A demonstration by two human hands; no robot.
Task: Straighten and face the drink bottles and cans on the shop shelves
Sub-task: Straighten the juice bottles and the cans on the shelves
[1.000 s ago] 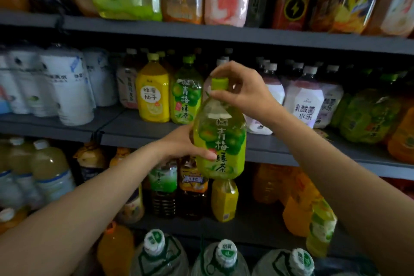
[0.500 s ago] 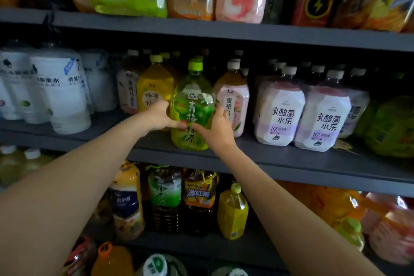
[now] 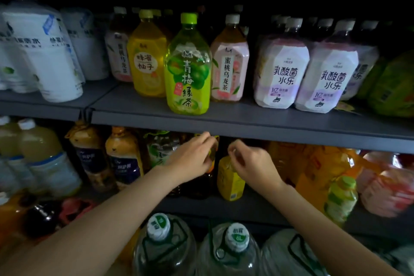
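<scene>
While both hands reach under the middle shelf [image 3: 246, 122], the green tea bottle [image 3: 188, 67] stands upright at that shelf's front edge, label facing out, green cap on, untouched. Just left and slightly behind: yellow bottle [image 3: 146, 58], upright, label out. Just right: pink peach-tea bottle [image 3: 229, 63], white cap, label out. Further right: two lilac-and-white bottles [image 3: 281, 74], side by side and touching. Far left: white-wrapped bottles [image 3: 44, 56], leaning.

Left hand [image 3: 192, 159]: fingers curled, tips at the top of a dark bottle [image 3: 199, 184] on the lower shelf; whether it pinches the neck cannot be told, the spot being dim and partly hidden. Right hand [image 3: 253, 163]: fingers loosely curled, just beside the left, in front of a small yellow bottle [image 3: 230, 181]; grip likewise cannot be told.

Lower shelf, left: two brown-topped bottles with dark blue labels [image 3: 125, 161]. Bottom: large water jugs [image 3: 161, 251], green-and-white caps.
</scene>
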